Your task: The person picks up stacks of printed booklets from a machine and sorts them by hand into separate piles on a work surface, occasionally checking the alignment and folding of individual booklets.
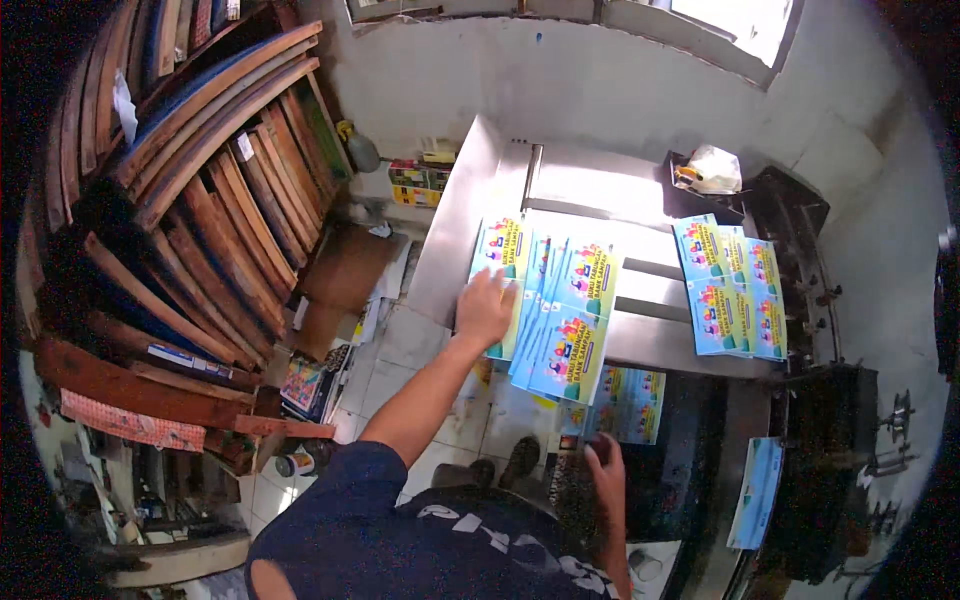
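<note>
My left hand (487,308) reaches over the left side of the metal table, its fingers spread on a blue and yellow printed sheet (500,245). Right beside it lies a fanned stack of the same printed sheets (575,350), overlapping unevenly and jutting past the table's near edge. Low and close to my body hangs my right hand (606,465), thumb apart from the fingers and nothing visible between them; shadow dims part of it. More matching sheets (635,405) lie below the table edge, just beyond this hand.
The metal table (650,330) has slots and a raised left panel (462,190). Another group of printed sheets (725,300) rests at its right, near a black tray (705,190). A blue sheet (755,495) lies lower right. Wooden frames (230,240) fill racks at left.
</note>
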Available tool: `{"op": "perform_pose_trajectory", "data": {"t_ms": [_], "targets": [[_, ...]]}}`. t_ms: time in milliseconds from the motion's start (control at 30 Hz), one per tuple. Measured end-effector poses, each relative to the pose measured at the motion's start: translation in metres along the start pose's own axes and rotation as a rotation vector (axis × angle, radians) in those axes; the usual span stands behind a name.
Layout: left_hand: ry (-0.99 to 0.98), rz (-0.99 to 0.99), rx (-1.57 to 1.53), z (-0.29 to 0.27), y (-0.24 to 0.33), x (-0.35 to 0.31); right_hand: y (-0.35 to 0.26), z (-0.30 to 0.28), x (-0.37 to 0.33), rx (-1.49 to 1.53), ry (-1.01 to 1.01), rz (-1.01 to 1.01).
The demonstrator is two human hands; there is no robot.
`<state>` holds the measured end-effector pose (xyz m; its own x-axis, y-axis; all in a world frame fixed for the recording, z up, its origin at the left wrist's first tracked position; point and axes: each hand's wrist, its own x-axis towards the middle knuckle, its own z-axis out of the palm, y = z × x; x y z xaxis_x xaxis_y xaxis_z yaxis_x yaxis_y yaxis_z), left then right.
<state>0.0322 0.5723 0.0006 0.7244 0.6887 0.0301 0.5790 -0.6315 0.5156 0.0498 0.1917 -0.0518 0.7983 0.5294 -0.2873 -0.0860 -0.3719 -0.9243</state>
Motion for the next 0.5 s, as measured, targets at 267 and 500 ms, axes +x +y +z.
{"op": "perform_pose_trajectory", "data": {"t_ms": [267, 500], "targets": [[0.192, -0.267, -0.365, -0.016, 0.004, 0.008, -0.08, 0.026, 0.127, 0.157, -0.164, 0.086], [-0.195, -0.358, -1.057, -0.057, 0.01, 0.028, -0.069, 0.021, 0.129, 0.773, -0.25, 0.219]]}}
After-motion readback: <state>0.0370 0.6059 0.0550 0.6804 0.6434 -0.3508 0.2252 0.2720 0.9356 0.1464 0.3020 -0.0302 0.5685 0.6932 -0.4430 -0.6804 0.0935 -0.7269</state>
